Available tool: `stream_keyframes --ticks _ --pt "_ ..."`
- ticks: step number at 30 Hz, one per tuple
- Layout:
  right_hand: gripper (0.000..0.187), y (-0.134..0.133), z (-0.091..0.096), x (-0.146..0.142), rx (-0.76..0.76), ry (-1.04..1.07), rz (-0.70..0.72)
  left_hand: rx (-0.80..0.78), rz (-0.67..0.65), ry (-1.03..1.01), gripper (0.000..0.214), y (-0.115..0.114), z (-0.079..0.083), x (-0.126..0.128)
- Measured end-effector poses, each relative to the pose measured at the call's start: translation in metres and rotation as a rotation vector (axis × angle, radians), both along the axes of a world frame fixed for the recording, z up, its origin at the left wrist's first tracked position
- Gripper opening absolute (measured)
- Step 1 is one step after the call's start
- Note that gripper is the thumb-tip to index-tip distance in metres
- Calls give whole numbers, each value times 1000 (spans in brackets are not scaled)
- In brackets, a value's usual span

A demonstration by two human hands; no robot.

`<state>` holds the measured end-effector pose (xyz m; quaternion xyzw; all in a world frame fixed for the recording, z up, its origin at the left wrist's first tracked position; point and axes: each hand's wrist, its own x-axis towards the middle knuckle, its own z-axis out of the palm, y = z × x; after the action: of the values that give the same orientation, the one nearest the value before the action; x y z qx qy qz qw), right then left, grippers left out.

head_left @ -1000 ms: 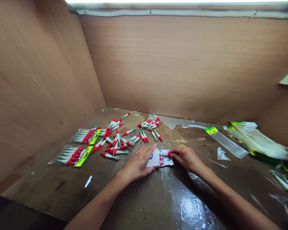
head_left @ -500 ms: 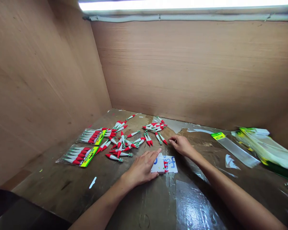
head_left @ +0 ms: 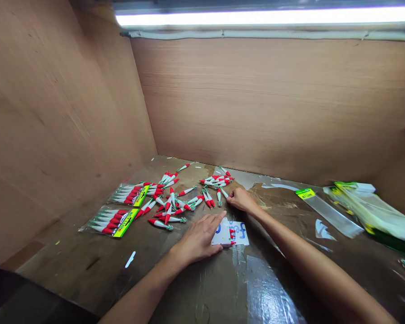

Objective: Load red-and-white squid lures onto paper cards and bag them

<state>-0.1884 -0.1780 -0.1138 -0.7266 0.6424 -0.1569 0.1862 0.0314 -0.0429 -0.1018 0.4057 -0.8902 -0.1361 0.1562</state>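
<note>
My left hand (head_left: 200,236) spans a small white block (head_left: 222,233) with blue handwriting, its thumb at the near edge and its fingers along the far side. Several red tips (head_left: 232,237) show at the right part of the block. Beyond it, my right hand (head_left: 241,199) pinches the red end of a red and white fishing lure (head_left: 224,192) lying on the table. Close by to the left is another lure (head_left: 219,197) with a green hook crown. Loose lures (head_left: 171,198) lie scattered left of centre, and a smaller pile (head_left: 218,180) sits farther back.
Two filled lure packs (head_left: 124,220) with yellow-green labels lie at the left. On the right are a flat clear bag (head_left: 337,213) and a stack of clear bags (head_left: 374,211). Wooden panels (head_left: 273,103) enclose the brown table (head_left: 175,288) at the back and sides.
My right hand has moved a little left and closed on the red end of a lure at the edge of the group. My left hand stays at the white block.
</note>
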Motion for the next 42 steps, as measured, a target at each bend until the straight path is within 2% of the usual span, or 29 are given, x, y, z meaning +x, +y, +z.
stream_keyframes --ticks 3,6,8,11,13,16,22,27,30,34,36,38,40,42 --pt "19 8 5 -9 -82 -53 -57 6 1 0 103 0 -1 2" --pt "23 30 11 -32 -217 -115 -61 12 -1 -1 104 1 -2 4" --pt "21 51 12 -51 -372 -132 19 18 0 1 103 1 -2 3" --pt "13 82 13 -76 -712 -97 265 34 -4 16 105 1 -2 2" --pt "17 99 14 -88 -829 -76 382 36 -4 17 107 0 -2 1" --pt "29 117 15 -99 -815 -92 428 31 -2 8 107 -1 -1 2" --pt "18 129 1 -100 -477 -112 387 26 -12 23 109 -2 1 1" --pt "20 117 -8 -58 -341 -51 409 8 -37 48 109 -4 -4 -1" --pt "18 107 -4 -35 -308 -79 563 18 -19 36 110 -4 -5 -1" --pt "15 90 7 -37 -192 -132 802 38 -5 14 111 -1 -2 1" --pt "16 73 14 -44 -161 -140 817 49 -15 11 110 0 -1 1" --pt "20 50 19 -45 -237 -82 714 54 -29 4 109 0 0 1" --pt "29 23 19 -36 -373 67 607 56 -41 0 108 -1 0 1" --pt "46 -2 15 -21 -450 218 635 64 -39 3 107 -2 0 1"
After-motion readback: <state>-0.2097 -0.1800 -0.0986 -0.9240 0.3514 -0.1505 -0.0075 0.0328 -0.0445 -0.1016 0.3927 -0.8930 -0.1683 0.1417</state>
